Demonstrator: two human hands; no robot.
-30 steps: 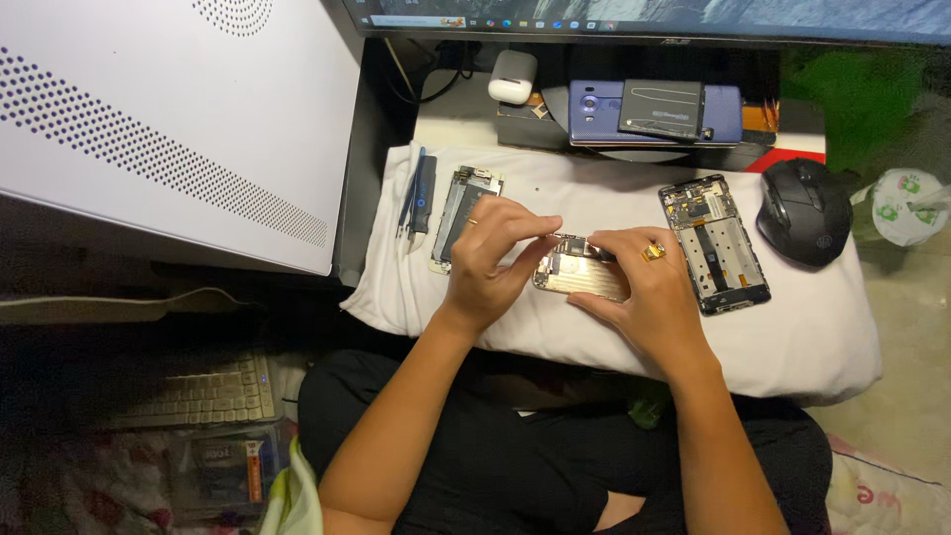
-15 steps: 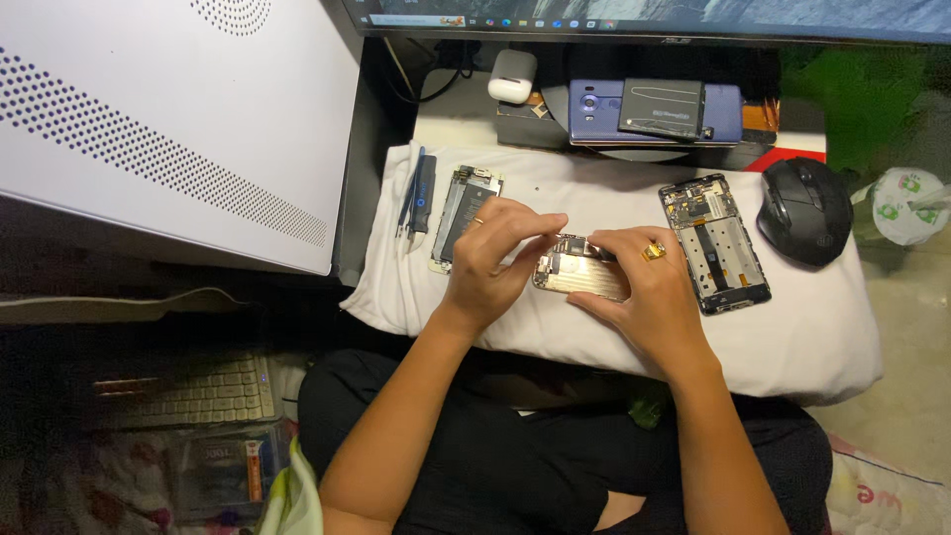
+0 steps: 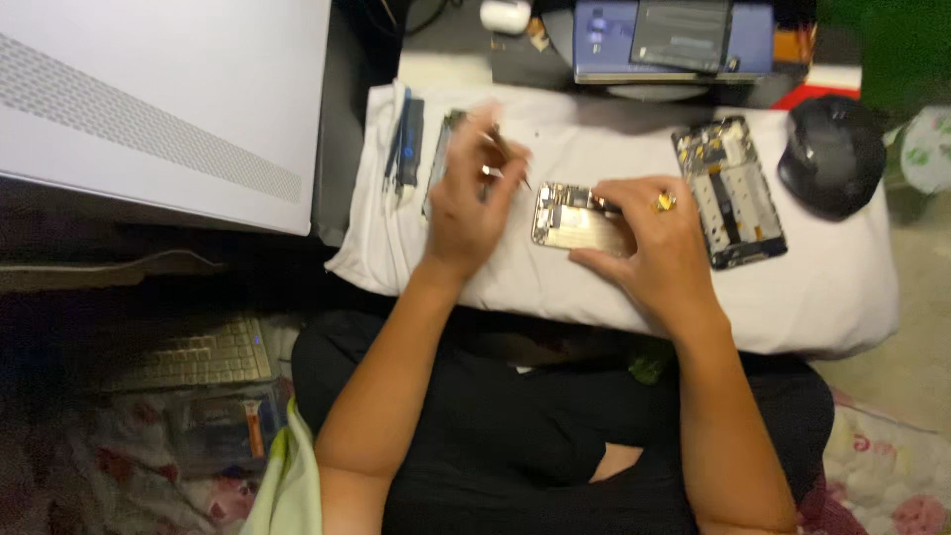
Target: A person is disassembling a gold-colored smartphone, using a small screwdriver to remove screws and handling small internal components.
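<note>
Both bare forearms reach forward from the lap, elbows bent. The left hand (image 3: 466,203) is raised with its fingers pinched together near the thumb. The right hand (image 3: 649,243) lies palm down with fingers curled and spread, a gold ring (image 3: 663,202) on one finger.

The left hand (image 3: 466,203) is smeared by motion blur, so its grip on the thin tool (image 3: 507,159) cannot be read, and it covers most of the dark part (image 3: 443,149) lying just left of the opened phone (image 3: 570,216). The right hand (image 3: 649,243) hides that phone's right end. Above the phone, the blue box (image 3: 614,45) and white lump (image 3: 505,14) are cut by the top edge. Left of the phone, the white panel (image 3: 149,99) runs off frame. The parts inside the phone are too small to tell.
</note>
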